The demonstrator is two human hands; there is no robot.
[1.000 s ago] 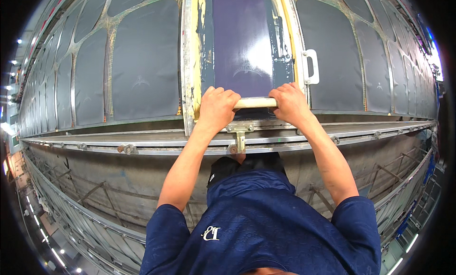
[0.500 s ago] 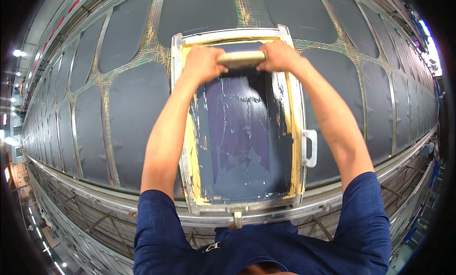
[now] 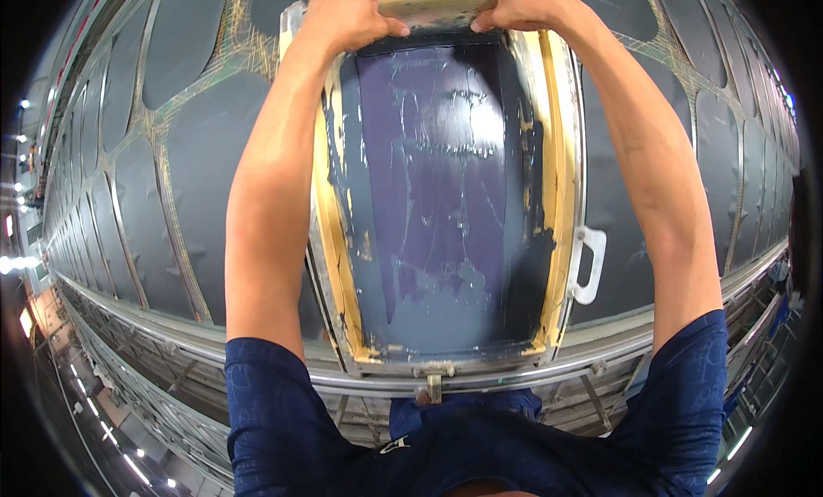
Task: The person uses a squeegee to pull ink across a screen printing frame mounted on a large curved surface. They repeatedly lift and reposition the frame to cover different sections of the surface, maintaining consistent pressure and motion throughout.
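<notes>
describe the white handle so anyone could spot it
Find the yellow-edged frame among dark panels. On the frame's outer right side, toward the near end, is the white handle. It's an open loop, unlike the pale bar held by the left hand and right hand.

White glare is thrown on the glossy screen (image 3: 437, 214); straight edges are bent, corners blackened, and lamps (image 3: 19, 263) at left overexposed.

Left grip (image 3: 347, 18), right grip (image 3: 521, 3), both on squeegee (image 3: 435, 6)

No text reads clearly: a foreshortened white mark (image 3: 395, 445) and faint sleeve lettering (image 3: 243, 390) stand on the dark-blue fabric shirt (image 3: 531, 450).
</notes>
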